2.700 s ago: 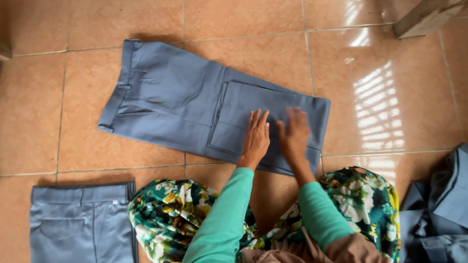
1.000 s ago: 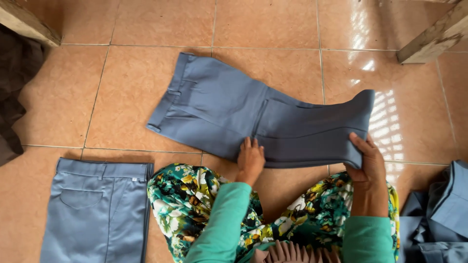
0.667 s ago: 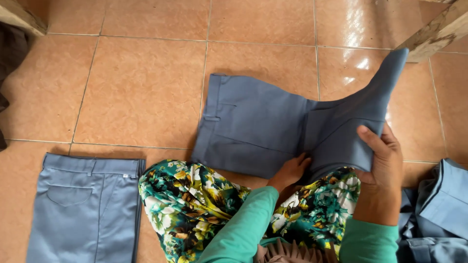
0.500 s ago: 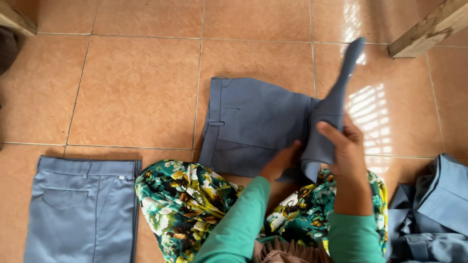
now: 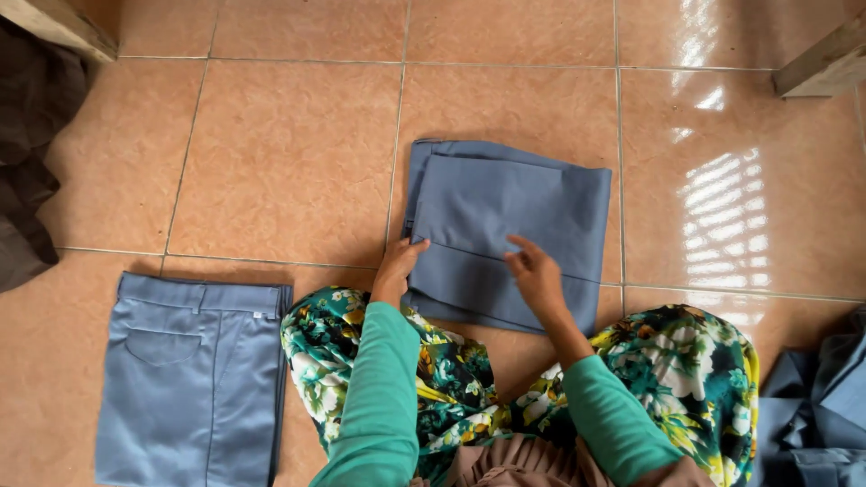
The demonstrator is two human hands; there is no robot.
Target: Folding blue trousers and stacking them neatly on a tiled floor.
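Your left hand (image 5: 397,268) and right hand (image 5: 536,275), apart with fingers spread, press flat on the folded grey-blue trousers (image 5: 508,230) between them.

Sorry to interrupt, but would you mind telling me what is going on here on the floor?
A person sitting on the tiled floor is handling a pair of grey-blue trousers, folded into a compact rectangle in front of them. The left hand rests at its left edge and the right hand lies flat on top. Another folded pair lies at the left, and a heap of grey-blue cloth sits at the right.
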